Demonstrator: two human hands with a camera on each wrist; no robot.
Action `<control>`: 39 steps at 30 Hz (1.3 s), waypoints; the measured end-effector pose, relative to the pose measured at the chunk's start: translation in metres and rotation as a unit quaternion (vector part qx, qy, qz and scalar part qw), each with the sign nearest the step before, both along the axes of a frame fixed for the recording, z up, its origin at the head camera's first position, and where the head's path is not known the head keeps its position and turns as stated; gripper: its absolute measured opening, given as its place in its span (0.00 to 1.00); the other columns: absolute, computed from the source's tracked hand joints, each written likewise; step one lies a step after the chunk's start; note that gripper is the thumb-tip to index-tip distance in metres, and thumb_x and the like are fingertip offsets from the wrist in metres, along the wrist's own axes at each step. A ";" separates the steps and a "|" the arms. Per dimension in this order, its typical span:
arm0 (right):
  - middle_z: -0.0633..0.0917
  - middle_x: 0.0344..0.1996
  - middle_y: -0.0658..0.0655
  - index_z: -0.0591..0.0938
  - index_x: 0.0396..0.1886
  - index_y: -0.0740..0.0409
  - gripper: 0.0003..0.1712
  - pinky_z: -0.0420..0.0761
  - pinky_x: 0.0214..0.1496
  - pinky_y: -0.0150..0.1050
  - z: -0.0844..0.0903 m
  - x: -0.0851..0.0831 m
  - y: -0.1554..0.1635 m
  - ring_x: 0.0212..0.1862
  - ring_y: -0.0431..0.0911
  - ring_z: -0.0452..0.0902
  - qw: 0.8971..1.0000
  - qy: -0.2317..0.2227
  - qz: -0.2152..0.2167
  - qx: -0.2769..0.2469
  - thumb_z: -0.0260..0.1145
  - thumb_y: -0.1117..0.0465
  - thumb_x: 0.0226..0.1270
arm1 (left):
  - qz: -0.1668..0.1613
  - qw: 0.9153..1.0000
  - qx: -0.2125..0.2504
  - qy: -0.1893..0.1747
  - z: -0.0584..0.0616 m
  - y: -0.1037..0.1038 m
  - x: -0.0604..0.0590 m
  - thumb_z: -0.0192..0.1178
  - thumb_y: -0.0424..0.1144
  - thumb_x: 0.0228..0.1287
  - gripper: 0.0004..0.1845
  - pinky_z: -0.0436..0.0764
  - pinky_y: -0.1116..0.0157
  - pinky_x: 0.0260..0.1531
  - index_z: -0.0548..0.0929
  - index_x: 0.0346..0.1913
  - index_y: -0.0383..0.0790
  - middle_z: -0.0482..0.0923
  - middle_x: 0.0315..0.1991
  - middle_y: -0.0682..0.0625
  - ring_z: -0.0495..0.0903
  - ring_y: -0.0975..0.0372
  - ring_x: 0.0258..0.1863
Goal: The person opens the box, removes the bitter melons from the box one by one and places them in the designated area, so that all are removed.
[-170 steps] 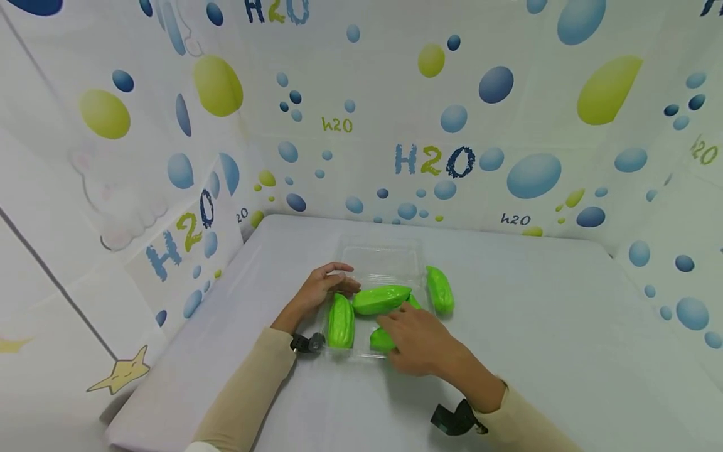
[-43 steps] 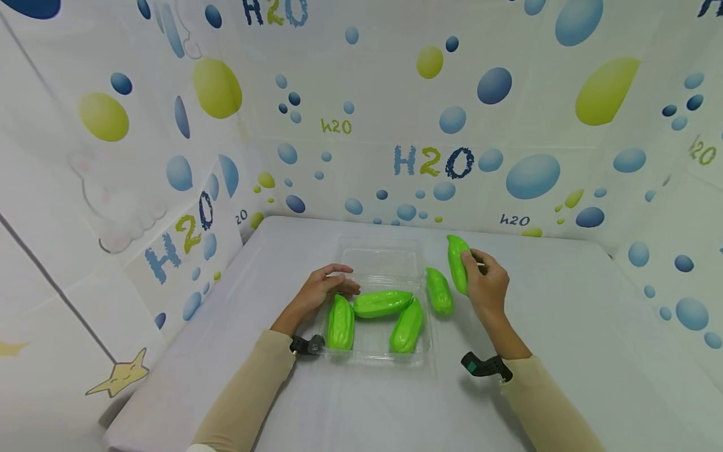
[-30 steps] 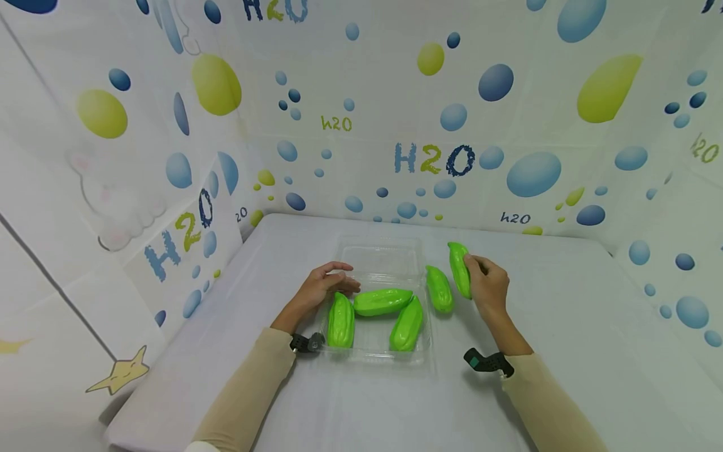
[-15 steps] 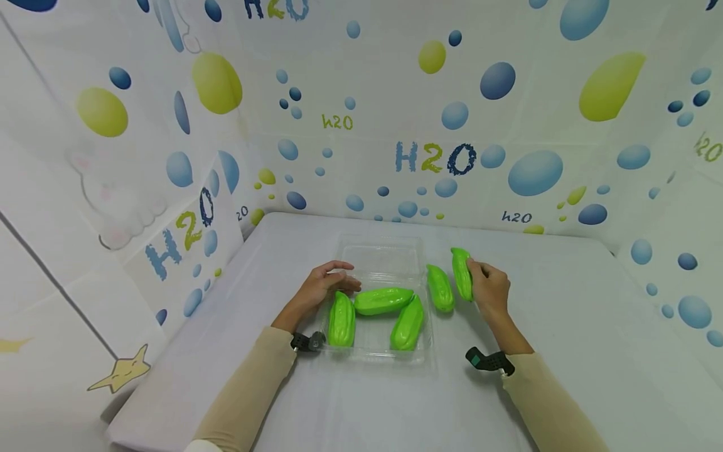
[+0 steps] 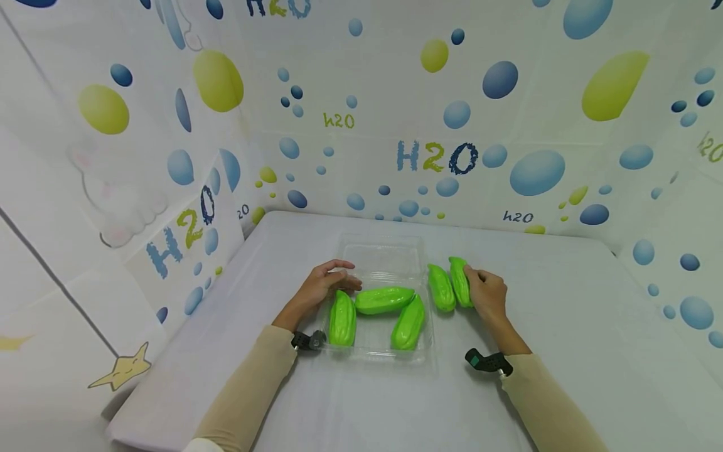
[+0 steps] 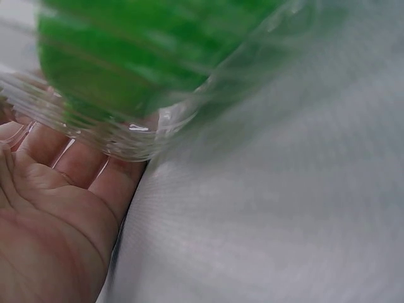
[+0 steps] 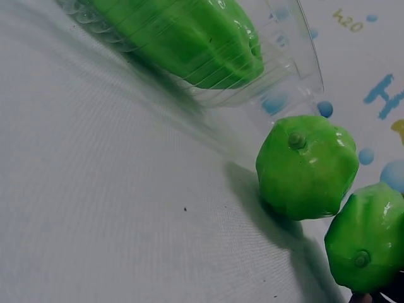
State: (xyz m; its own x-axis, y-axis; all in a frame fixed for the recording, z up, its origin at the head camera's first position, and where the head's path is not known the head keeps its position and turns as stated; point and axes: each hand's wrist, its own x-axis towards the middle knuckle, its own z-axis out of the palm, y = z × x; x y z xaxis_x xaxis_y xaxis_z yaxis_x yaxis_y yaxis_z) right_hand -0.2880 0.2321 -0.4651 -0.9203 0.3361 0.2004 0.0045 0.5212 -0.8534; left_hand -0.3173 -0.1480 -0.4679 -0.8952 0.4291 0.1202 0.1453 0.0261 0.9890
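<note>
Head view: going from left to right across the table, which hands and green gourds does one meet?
Left hand → ribbed green plastic gourd at the clear tray's left edge → slanted green gourd in the tray → green gourd on the table beside the tray → green gourd held → right hand.

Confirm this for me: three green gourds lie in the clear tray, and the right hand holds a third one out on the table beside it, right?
Not quite. Outside the clear tray lie two green gourds; the right hand holds the second one, beside the other. The head view shows it; three in the tray is right.
</note>
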 end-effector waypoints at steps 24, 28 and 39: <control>0.88 0.48 0.67 0.87 0.52 0.67 0.30 0.79 0.54 0.54 -0.010 -0.004 0.002 0.51 0.59 0.83 0.999 -0.007 0.001 0.032 0.54 0.45 0.78 | -0.004 1.000 0.011 -0.006 0.000 0.000 0.001 0.47 0.37 0.82 0.22 0.84 0.58 0.51 0.68 0.68 0.24 0.83 0.52 0.28 0.84 0.40 0.53; 0.87 0.51 0.68 0.86 0.54 0.68 0.30 0.78 0.58 0.57 -0.010 -0.004 0.001 0.54 0.61 0.81 1.000 -0.006 0.003 0.029 0.54 0.46 0.78 | -0.005 1.000 0.013 -0.004 0.000 0.000 0.001 0.47 0.38 0.82 0.22 0.84 0.59 0.50 0.67 0.67 0.23 0.83 0.52 0.28 0.84 0.41 0.53; 0.85 0.54 0.69 0.83 0.57 0.69 0.28 0.76 0.61 0.58 -0.005 -0.005 0.000 0.57 0.63 0.79 1.000 -0.013 0.004 0.024 0.54 0.49 0.78 | -0.001 1.000 0.006 0.003 -0.001 -0.001 0.001 0.47 0.37 0.82 0.22 0.84 0.60 0.49 0.68 0.67 0.23 0.83 0.52 0.29 0.86 0.45 0.51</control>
